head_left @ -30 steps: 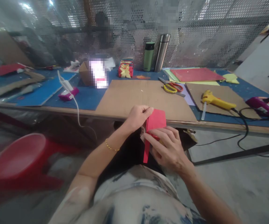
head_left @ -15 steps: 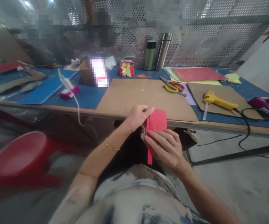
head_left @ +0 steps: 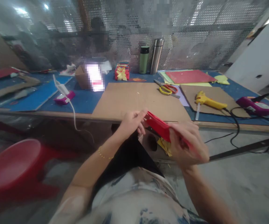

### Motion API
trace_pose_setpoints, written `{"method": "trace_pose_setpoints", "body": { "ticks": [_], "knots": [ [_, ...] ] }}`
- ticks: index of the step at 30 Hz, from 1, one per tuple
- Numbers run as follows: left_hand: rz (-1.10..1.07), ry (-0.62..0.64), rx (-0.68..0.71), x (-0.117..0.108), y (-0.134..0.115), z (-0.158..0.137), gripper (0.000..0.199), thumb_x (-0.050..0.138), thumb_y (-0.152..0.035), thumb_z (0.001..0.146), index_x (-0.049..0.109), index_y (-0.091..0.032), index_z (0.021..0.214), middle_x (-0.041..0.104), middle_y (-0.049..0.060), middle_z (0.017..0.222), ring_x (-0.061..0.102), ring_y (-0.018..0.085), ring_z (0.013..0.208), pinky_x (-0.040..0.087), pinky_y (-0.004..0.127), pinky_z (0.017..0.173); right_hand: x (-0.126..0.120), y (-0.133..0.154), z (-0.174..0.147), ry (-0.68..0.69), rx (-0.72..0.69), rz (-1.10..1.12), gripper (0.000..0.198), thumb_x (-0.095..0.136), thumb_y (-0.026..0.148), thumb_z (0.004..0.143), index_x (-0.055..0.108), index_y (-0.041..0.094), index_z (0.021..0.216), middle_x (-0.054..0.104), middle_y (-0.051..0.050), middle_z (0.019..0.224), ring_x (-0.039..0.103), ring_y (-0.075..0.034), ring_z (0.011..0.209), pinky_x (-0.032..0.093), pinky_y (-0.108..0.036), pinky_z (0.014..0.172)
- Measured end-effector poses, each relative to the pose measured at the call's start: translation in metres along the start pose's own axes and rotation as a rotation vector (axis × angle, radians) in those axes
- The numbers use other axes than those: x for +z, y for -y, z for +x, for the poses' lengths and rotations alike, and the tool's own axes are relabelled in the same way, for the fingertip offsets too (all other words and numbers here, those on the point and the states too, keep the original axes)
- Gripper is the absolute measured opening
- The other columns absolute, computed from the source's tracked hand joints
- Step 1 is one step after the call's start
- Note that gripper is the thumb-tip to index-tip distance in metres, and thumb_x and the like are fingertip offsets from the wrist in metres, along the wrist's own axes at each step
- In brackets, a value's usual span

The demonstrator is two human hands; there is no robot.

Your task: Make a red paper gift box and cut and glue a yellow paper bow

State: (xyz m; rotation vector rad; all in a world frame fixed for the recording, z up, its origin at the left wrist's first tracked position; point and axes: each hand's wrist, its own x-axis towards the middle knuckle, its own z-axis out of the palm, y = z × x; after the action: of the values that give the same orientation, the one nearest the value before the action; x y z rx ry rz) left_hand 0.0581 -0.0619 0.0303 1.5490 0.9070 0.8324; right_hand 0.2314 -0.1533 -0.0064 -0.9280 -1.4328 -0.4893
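A folded strip of red paper [head_left: 159,125] slants between my hands, above the table's front edge, with its narrow side towards me. My right hand [head_left: 189,143] is closed around the paper's right end, blurred by motion, and hides that end. At the other end, my left hand [head_left: 134,123] has its thumb and forefinger closed at the paper's tip, while its other fingers curl below. A sheet of brown cardboard [head_left: 134,96] lies on the table just beyond both hands.
Scissors [head_left: 167,89] lie at the cardboard's right. A yellow glue gun [head_left: 210,101] rests on another cardboard piece, its cable [head_left: 235,119] hanging over the edge. Behind stand a green bottle [head_left: 144,60], a steel flask [head_left: 157,57] and a lit phone [head_left: 94,77]. A red stool [head_left: 13,165] is at left.
The red paper has turned from upright, broad face showing, to a slant with its narrow side showing. My right hand has moved right and now grips its right end. The view has shifted slightly.
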Motion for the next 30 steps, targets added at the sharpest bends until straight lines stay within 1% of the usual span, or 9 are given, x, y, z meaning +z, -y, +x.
{"method": "trace_pose_setpoints", "body": {
  "ticks": [3, 4, 6, 10, 14, 17, 20, 23, 30],
  "knots": [
    [0.318, -0.288, 0.317, -0.008, -0.011, -0.007, 0.041, 0.059, -0.054, 0.095, 0.07, -0.016, 0.083, 0.065, 0.004, 0.072, 0.059, 0.012, 0.059, 0.046, 0.025, 0.059, 0.007, -0.007, 0.01, -0.128, 0.324, 0.016, 0.018, 0.076, 0.02, 0.087, 0.08, 0.026, 0.104, 0.08, -0.005, 0.088, 0.075, -0.023, 0.075, 0.063, -0.04, 0.07],
    [0.388, -0.317, 0.421, -0.011, -0.015, -0.008, 0.034, 0.061, -0.048, 0.094, 0.072, -0.017, 0.086, 0.067, 0.006, 0.08, 0.061, 0.013, 0.068, 0.049, 0.026, 0.067, 0.011, -0.009, 0.013, -0.133, 0.437, 0.07, 0.015, 0.077, 0.025, 0.086, 0.08, 0.025, 0.101, 0.08, -0.005, 0.087, 0.075, -0.022, 0.074, 0.064, -0.039, 0.069],
    [0.459, -0.231, 0.548, -0.013, -0.024, -0.005, 0.025, 0.066, -0.04, 0.091, 0.074, -0.017, 0.098, 0.07, 0.009, 0.098, 0.064, 0.016, 0.085, 0.052, 0.029, 0.081, 0.02, -0.013, 0.016, -0.119, 0.641, 0.241, 0.018, 0.081, 0.032, 0.082, 0.08, 0.023, 0.098, 0.08, -0.004, 0.086, 0.075, -0.021, 0.072, 0.064, -0.037, 0.067],
    [0.484, 0.09, 0.459, -0.014, -0.033, 0.011, 0.031, 0.066, -0.031, 0.089, 0.073, -0.017, 0.116, 0.074, 0.009, 0.104, 0.067, 0.018, 0.091, 0.054, 0.031, 0.084, 0.043, -0.021, 0.019, -0.064, 0.885, 0.504, 0.029, 0.086, 0.04, 0.073, 0.08, 0.021, 0.093, 0.08, -0.003, 0.081, 0.073, -0.019, 0.067, 0.064, -0.034, 0.063],
    [0.516, 0.145, 0.355, -0.019, -0.031, 0.039, 0.028, 0.063, -0.02, 0.084, 0.077, -0.015, 0.107, 0.076, 0.006, 0.087, 0.065, 0.015, 0.076, 0.051, 0.027, 0.072, 0.061, -0.037, 0.018, 0.024, 0.973, 0.619, 0.036, 0.086, 0.044, 0.071, 0.078, 0.019, 0.096, 0.078, -0.003, 0.075, 0.071, -0.019, 0.062, 0.061, -0.033, 0.058],
    [0.477, 0.233, 0.304, -0.031, -0.032, 0.066, 0.022, 0.061, -0.018, 0.082, 0.079, -0.014, 0.094, 0.077, 0.007, 0.088, 0.065, 0.014, 0.074, 0.05, 0.025, 0.069, 0.064, -0.06, 0.019, 0.086, 0.857, 0.536, 0.032, 0.077, 0.043, 0.08, 0.075, 0.018, 0.101, 0.079, -0.005, 0.083, 0.073, -0.02, 0.071, 0.061, -0.034, 0.065],
    [0.532, 0.397, 0.236, -0.047, -0.031, 0.093, 0.021, 0.064, -0.018, 0.078, 0.081, -0.014, 0.09, 0.079, 0.007, 0.089, 0.065, 0.015, 0.074, 0.048, 0.025, 0.067, 0.06, -0.085, 0.023, 0.075, 0.582, 0.255, 0.029, 0.068, 0.036, 0.089, 0.071, 0.018, 0.112, 0.077, -0.009, 0.098, 0.072, -0.021, 0.083, 0.06, -0.039, 0.078],
    [0.63, 0.432, 0.171, -0.057, -0.027, 0.112, 0.02, 0.065, -0.018, 0.074, 0.081, -0.014, 0.085, 0.078, 0.006, 0.086, 0.063, 0.014, 0.071, 0.045, 0.024, 0.063, 0.056, -0.098, 0.027, 0.075, 0.277, -0.044, 0.03, 0.061, 0.03, 0.094, 0.069, 0.017, 0.12, 0.071, -0.014, 0.112, 0.067, -0.026, 0.099, 0.056, -0.045, 0.087],
    [0.806, 0.424, 0.075, -0.053, -0.023, 0.12, 0.023, 0.059, -0.016, 0.079, 0.079, -0.012, 0.091, 0.076, 0.007, 0.089, 0.063, 0.016, 0.077, 0.046, 0.026, 0.067, 0.068, -0.075, 0.018, 0.644, -0.12, -0.133, 0.033, 0.048, 0.036, 0.105, 0.07, 0.017, 0.12, 0.073, -0.015, 0.117, 0.061, -0.028, 0.101, 0.046, -0.044, 0.086]
  ]
}}
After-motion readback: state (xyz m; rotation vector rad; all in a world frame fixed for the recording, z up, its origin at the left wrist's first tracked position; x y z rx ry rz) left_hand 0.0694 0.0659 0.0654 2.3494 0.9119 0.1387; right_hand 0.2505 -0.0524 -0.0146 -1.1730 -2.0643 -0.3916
